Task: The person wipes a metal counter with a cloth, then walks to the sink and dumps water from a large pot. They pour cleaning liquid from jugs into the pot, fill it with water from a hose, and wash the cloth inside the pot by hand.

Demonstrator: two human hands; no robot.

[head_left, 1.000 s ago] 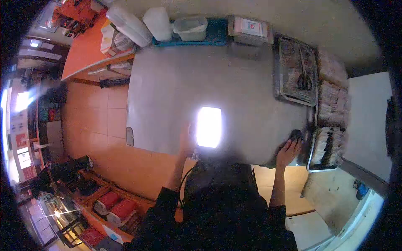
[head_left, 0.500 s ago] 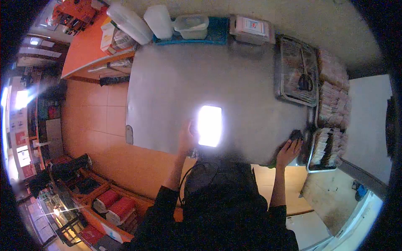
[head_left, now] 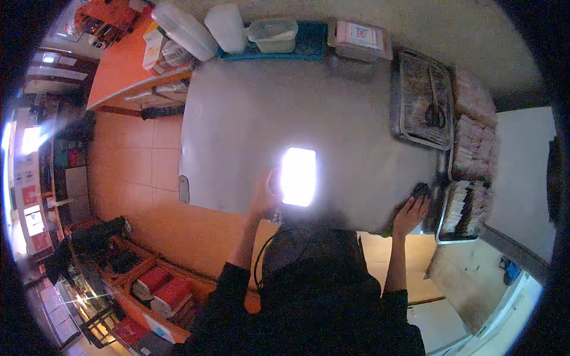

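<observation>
My left hand (head_left: pixel 263 194) is closed around the left side of a phone (head_left: pixel 298 177), held upright above the metal table (head_left: pixel 249 124). Its screen glares white, so nothing on it is readable. At the table's right front edge, my right hand (head_left: pixel 411 216) has its fingers on a small dark object (head_left: pixel 421 190). That object is too dark and blurred to name, and the fingers partly cover it.
Plastic containers (head_left: pixel 272 37) stand on a blue tray (head_left: pixel 309 53) at the back, beside a clear box (head_left: pixel 359 40). To the right are a metal tray (head_left: pixel 404 127) with tongs (head_left: pixel 434 98) and several packed skewer-like items (head_left: pixel 472 142). An orange counter (head_left: pixel 122 74) stands at left.
The view has shifted very slightly. Both hands stay nearly where they were, the left with the phone and the right at the dark object.
</observation>
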